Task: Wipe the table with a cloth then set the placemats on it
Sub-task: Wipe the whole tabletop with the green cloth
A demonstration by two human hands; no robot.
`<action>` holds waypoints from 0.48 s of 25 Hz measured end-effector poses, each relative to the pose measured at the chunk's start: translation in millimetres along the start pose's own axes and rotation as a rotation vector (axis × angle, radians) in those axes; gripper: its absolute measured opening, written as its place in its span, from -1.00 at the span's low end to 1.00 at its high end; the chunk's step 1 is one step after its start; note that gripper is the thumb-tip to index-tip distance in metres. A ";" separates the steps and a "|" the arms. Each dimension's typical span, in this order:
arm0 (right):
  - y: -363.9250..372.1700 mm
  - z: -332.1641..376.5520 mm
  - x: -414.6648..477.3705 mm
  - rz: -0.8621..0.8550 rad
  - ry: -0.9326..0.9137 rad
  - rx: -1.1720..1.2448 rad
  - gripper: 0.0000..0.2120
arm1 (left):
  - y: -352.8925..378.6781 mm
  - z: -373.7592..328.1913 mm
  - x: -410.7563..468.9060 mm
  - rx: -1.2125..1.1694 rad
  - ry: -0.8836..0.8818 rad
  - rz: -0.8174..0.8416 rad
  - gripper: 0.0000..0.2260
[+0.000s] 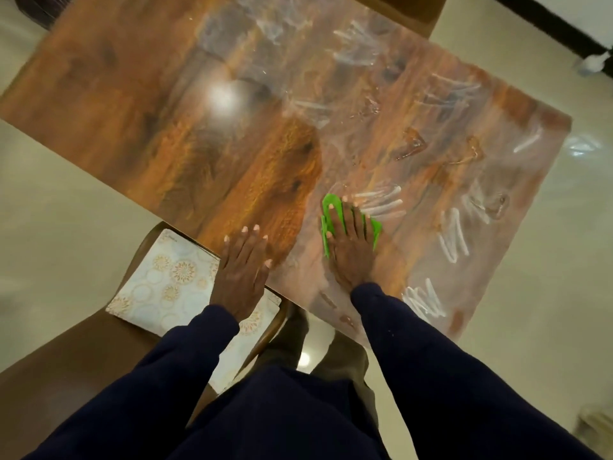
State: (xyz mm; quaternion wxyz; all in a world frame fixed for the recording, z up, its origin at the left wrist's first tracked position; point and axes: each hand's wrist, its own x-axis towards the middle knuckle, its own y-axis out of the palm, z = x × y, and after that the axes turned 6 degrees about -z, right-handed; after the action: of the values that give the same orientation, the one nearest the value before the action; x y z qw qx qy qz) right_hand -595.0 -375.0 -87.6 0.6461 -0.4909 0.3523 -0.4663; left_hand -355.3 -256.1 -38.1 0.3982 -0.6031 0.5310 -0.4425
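A glossy wooden table (185, 104) fills the upper view, with white smear marks and wet streaks over its right half. My right hand (350, 240) presses flat with straight fingers on a bright green cloth (331, 210) near the table's near edge. My left hand (243, 260) rests flat and spread on the table edge, holding nothing. White placemats (162, 280) with gold circle patterns lie stacked on a chair seat below my left hand, partly hidden by my left arm.
A brown chair (66, 376) stands at the lower left, under the placemats. Pale tiled floor (537, 293) surrounds the table. A dark chair back (398, 11) shows at the table's far side. My legs stand close to the near table edge.
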 end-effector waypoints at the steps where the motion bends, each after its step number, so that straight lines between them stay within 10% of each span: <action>1: 7.3 19.8 12.6 -0.007 -0.032 -0.007 -0.46 | -0.4 7.5 -2.3 0.009 -0.051 -0.004 -0.56; 8: 8.0 27.7 -78.9 0.230 -0.551 -0.037 -0.34 | -2.8 35.7 -19.1 -0.014 -0.184 0.007 -0.55; 12: -3.4 -15.8 -60.5 0.193 -0.400 -0.073 -0.21 | 1.3 38.8 -30.9 -0.001 -0.161 0.008 -0.54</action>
State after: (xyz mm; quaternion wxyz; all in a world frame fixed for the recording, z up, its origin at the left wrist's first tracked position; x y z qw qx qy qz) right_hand -629.5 -322.7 -88.8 0.7264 -0.5607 0.2793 -0.2828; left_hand -320.0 -225.2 -54.1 0.4409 -0.6348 0.4999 -0.3907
